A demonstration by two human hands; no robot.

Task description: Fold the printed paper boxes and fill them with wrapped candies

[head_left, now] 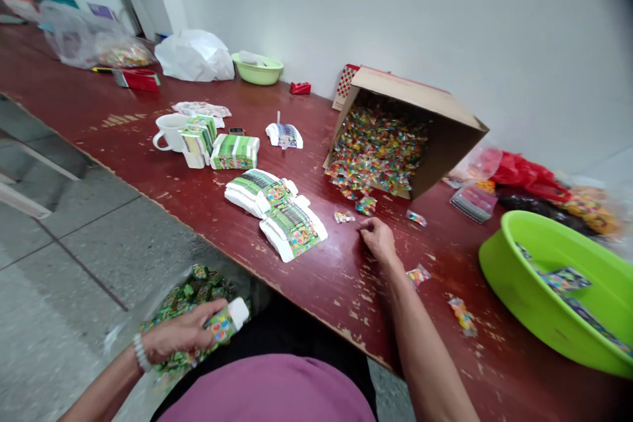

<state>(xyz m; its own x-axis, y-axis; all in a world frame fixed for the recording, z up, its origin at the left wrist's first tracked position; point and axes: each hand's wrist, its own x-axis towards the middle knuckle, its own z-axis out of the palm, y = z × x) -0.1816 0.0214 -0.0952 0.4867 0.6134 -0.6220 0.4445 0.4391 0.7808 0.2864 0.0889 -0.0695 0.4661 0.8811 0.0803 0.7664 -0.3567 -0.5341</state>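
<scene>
My left hand [185, 333], with a beaded bracelet at the wrist, is closed around a small green printed carton [222, 326] whose white end flap stands up. Below that hand, a clear plastic bag [119, 336] holds many small green packs [190, 290]. On the tabletop, my right hand [378, 239] rests with bent fingers slightly apart and nothing visible in them. Just left of its fingertips lies a candy packet [345, 216]; another packet [366, 204] is just beyond. Flattened green cartons [291, 227] lie in stacks to the left.
A tipped cardboard box [452, 138] spills wrapped candies [376, 145] onto the red table [341, 283]. A green basin [524, 303] stands at right. Further left are a white mug [171, 132], bundled cartons [235, 151], a purple carton stack [284, 136] and a red tape dispenser [300, 88].
</scene>
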